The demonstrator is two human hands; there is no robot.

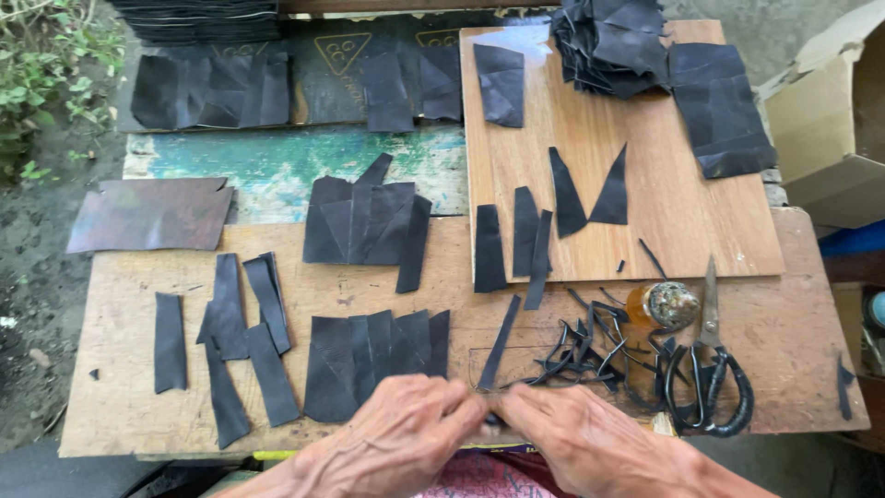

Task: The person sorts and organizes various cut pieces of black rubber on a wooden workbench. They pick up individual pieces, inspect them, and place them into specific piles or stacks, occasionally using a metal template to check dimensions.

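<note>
My left hand (406,433) and my right hand (576,433) meet at the table's near edge. Their fingertips pinch the near end of a narrow black strip (500,341) that lies on the wooden table (784,350) and runs away from me. A clear ruler (479,367) lies under the strip. Just beyond my left hand sits a stack of black sheet pieces (373,360). A tangle of thin black offcuts (590,346) lies past my right hand.
Scissors (708,369) and a small glue jar (662,306) lie at the right. A plywood board (682,221) carries black wedges and a pile of pieces (613,41). More black strips (235,341) lie left. A cardboard box (830,120) stands far right.
</note>
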